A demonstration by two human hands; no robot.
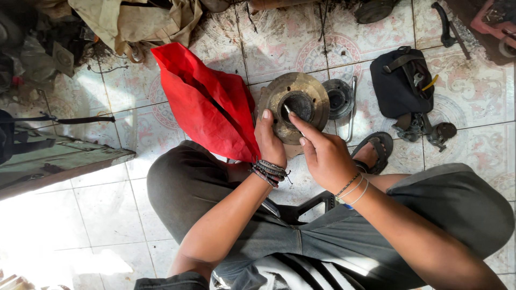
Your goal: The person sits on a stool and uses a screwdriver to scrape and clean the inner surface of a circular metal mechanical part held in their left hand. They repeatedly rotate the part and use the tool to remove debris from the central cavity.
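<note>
A round rusty metal hub with a dark centre bore lies on the tiled floor in front of my knees. My left hand grips its near left rim, thumb on the top face. My right hand pinches a thin metal tool whose tip pokes into the bore. Both wrists carry bracelets.
A red cloth bag lies left of the hub. A smaller dark round part and a bent metal rod sit to its right. A black pouch with tools, a sandalled foot, and a wooden plank surround me.
</note>
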